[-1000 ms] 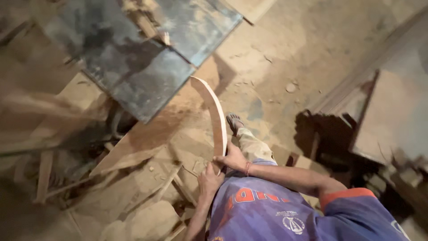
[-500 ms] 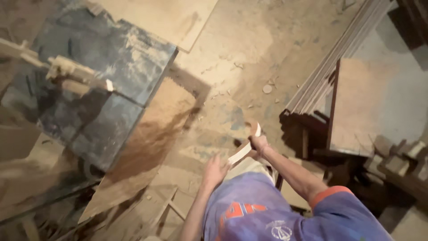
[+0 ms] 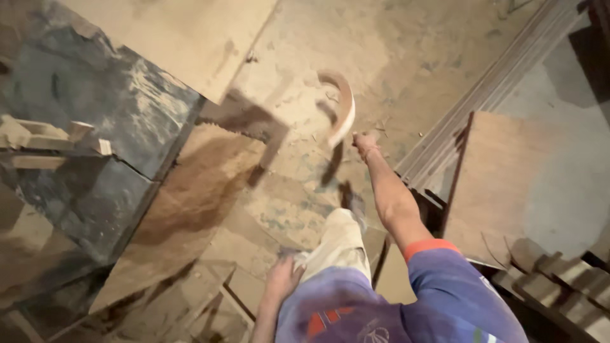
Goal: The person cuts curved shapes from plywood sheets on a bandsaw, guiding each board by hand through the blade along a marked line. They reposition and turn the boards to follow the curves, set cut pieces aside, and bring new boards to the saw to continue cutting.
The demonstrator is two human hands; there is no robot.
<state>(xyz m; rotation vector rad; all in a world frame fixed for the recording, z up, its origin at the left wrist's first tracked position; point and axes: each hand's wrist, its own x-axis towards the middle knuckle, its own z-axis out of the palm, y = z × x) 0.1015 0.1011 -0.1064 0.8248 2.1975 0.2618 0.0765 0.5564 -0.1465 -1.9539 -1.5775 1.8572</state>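
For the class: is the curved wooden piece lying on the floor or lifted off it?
Lifted. The right hand grips the curved wooden piece by one end at arm's length above the dusty floor, which bears its shadow.

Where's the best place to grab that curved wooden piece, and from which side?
Probably its lower end, from below. The curved wooden piece arcs up and away from the right hand, which grips that end; the far tip is out of easy reach. The left hand stays by the trouser leg.
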